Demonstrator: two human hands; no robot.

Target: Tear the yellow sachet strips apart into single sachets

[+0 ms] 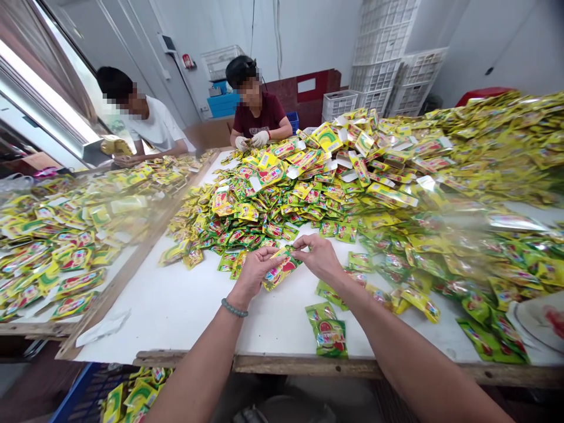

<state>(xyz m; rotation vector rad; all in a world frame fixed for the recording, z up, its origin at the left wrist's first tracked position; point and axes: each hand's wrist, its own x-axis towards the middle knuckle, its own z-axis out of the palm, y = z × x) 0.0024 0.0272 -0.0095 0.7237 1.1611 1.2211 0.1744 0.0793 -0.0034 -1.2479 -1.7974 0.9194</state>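
My left hand and my right hand both pinch a small stack of green-and-yellow sachets just above the white table. The left hand, with a bead bracelet on its wrist, grips the stack's near end; the right hand's fingers close on its far end. A single sachet lies flat near the table's front edge, below my right forearm. A large heap of the same sachets fills the table beyond my hands.
Two people sit at the far end: one in a maroon shirt with white gloves, one in a white shirt. A second sachet-covered table stands on the left. White crates are stacked at the back. A blue bin holds sachets below.
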